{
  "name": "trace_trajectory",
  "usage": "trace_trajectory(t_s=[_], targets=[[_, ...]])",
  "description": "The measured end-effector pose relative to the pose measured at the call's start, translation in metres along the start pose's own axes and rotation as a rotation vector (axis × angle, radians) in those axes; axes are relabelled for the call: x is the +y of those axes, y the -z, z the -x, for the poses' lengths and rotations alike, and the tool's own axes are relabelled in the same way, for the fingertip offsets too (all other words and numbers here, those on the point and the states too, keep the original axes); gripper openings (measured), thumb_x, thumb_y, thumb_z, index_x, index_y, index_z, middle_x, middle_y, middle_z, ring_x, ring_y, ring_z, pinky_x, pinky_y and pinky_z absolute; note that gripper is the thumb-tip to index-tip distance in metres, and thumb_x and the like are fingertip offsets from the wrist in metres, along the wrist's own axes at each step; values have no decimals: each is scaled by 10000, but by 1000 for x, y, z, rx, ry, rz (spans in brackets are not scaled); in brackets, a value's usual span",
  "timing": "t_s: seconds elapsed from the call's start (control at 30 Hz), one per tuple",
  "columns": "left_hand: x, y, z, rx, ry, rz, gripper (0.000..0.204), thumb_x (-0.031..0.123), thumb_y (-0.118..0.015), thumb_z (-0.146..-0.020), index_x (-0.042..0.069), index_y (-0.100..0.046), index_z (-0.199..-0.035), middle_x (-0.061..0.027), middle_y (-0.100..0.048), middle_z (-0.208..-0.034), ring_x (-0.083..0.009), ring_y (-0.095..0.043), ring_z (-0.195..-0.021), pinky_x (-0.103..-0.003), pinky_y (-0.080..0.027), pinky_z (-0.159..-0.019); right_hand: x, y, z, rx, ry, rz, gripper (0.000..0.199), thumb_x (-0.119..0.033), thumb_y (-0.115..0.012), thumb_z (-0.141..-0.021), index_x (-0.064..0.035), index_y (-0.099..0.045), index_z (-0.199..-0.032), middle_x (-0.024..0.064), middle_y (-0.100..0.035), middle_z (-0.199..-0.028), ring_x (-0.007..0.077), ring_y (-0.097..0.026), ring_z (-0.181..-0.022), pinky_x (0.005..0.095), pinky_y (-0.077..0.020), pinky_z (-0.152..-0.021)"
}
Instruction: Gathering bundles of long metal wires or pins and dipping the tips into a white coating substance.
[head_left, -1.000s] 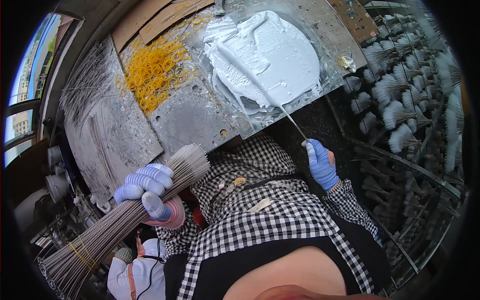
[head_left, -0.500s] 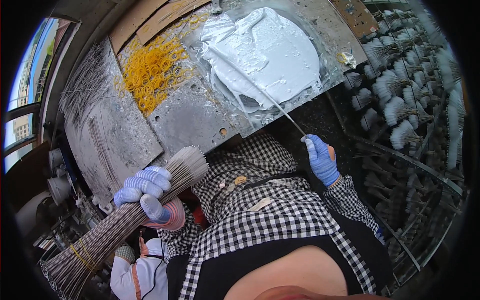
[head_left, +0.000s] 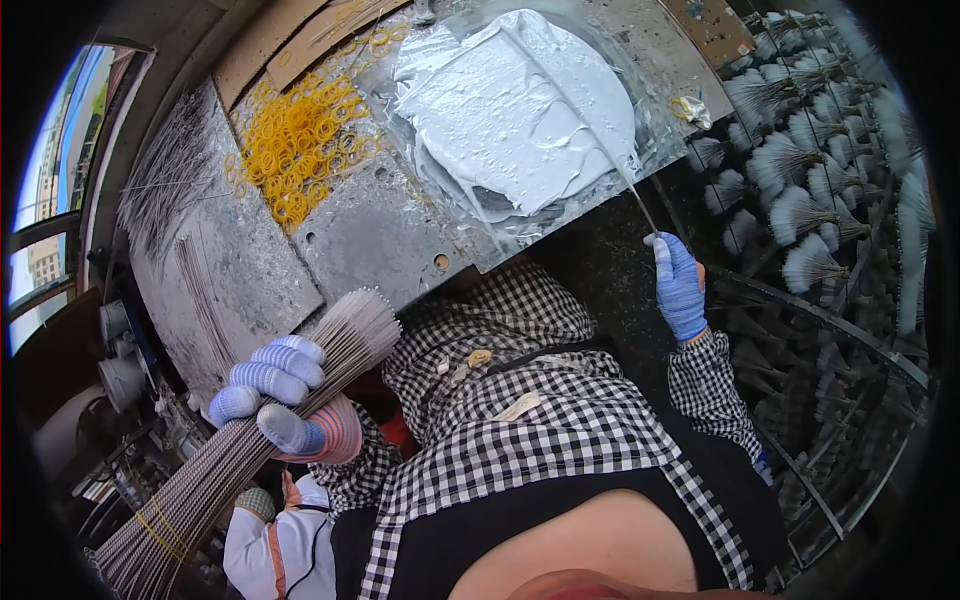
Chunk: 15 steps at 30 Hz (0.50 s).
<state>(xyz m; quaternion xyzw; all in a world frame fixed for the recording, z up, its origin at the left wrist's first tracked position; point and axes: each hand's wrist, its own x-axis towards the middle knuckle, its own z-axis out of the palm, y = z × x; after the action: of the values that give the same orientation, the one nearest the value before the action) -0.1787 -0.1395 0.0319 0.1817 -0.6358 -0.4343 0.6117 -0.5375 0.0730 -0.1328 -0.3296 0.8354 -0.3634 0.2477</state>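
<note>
My left hand (head_left: 275, 385), in a blue and pink striped knit glove, is closed around a thick bundle of thin metal rods (head_left: 215, 465). The bundle slants from the lower left up toward the bench, its upper ends fanned out. In a blue glove, my right hand (head_left: 681, 285) grips the near end of a long thin rod or blade (head_left: 648, 212). That tool reaches up and left across a round mass of thick white paste (head_left: 520, 110). Its far part lies along the paste and is smeared white.
Yellow rubber bands (head_left: 300, 140) lie piled on the grey bench (head_left: 375, 235). Loose thin wires (head_left: 165, 180) are heaped farther left. Racks of white-tipped wire bunches (head_left: 785, 215) fill the right side. Another person's white sleeve (head_left: 265, 545) shows at lower left.
My right hand has moved right and slightly up, sweeping the tool rightward over the paste, whose surface has changed. My left hand and the rod bundle have shifted slightly left and down.
</note>
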Motion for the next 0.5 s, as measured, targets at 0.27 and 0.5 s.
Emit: trace_trajectory(t_s=[0.27,0.5], targets=[[-3,-7,-4,10,-15,-14,330,248,-652,-1020,63,-539,-1268,-90,-609,-849,-221,-608,-691,-430,-572,-649,-15,-9,21,-115,142,-66,195,-126,-568,-1039,-4,-702,-1112,160,-766,-995,286,-759,-909,350,-580,-788],[-4,-7,-1,-8,-7,-8,310,216,-634,-1025,58,-529,-1271,-91,-607,-836,-217,-603,-682,-430,-572,-646,-18,-22,33,-204,95,-53,205,-140,-568,-1047,-1,-708,-1104,140,-768,-994,252,-751,-927,331,-570,-809]])
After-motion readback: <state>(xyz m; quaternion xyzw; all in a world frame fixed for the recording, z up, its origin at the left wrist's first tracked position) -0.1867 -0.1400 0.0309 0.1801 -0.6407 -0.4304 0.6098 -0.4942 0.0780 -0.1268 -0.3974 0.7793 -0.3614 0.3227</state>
